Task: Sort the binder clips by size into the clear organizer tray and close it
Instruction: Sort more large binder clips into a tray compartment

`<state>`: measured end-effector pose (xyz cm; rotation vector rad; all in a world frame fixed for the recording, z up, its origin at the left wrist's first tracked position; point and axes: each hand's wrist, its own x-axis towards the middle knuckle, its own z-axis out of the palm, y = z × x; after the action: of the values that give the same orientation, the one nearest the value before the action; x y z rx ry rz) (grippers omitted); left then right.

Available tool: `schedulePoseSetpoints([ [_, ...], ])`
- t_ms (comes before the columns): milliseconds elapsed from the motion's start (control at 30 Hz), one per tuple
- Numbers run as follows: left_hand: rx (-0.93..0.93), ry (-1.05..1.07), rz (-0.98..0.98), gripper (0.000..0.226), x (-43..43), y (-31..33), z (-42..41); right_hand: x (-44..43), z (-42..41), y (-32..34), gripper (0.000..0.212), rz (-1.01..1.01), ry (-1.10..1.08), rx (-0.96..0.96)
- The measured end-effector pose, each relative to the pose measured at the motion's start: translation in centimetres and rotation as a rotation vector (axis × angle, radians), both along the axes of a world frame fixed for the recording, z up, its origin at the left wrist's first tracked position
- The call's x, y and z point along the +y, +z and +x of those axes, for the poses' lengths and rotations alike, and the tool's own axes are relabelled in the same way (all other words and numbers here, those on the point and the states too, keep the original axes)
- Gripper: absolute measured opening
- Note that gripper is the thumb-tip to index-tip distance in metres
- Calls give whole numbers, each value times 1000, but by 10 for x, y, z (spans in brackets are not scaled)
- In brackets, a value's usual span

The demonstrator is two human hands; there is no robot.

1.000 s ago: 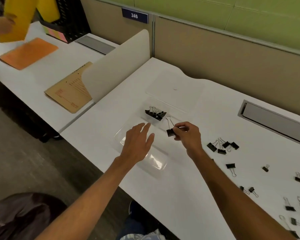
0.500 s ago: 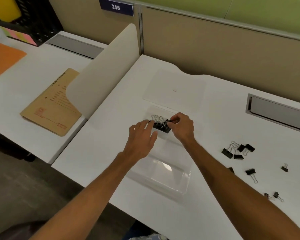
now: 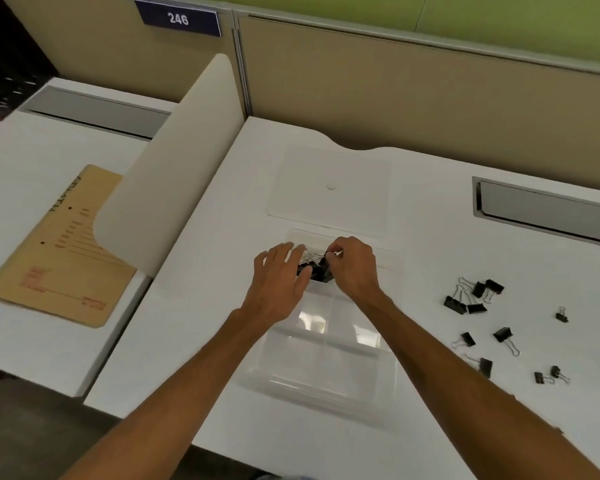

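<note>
Meeting over the far compartment of the clear organizer tray (image 3: 321,368), both hands crowd its black binder clips (image 3: 315,270).
Right hand (image 3: 354,266) pinches 1 clip there; left hand (image 3: 279,277) rests spread beside it, while loose clips (image 3: 471,299) lie well right, nearer the right hand.

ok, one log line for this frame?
phase: sorting | right hand: placing clip in organizer tray far compartment | left hand: open, beside | loose clips: remain on desk
</note>
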<state>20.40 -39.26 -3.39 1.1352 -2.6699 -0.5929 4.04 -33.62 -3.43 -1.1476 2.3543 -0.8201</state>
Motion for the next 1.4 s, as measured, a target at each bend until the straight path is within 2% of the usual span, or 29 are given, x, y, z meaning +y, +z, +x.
schedulePoseSetpoints([
  [333, 65, -130, 18, 46, 15, 4, -39, 72, -27, 7, 15, -112, -170, -60],
  [533, 154, -213, 112, 49, 65, 11, -75, 134, -53, 9, 16, -137, -281, -55],
  [800, 191, -276, 109, 43, 138, 10, -131, 223, -98, 2, 16, -119, -345, -61],
  [1067, 131, -220, 108, 44, 204, -1, -192, 298, -162, -5, 19, -91, -251, -72],
  [1300, 103, -35, 242, 52, 230, -14, -226, 333, -201, -6, 16, -69, -178, -95],
  [1400, 43, 48, 232, 55, 232, -19, -240, 336, -208, -10, 16, -71, -174, -111],
])
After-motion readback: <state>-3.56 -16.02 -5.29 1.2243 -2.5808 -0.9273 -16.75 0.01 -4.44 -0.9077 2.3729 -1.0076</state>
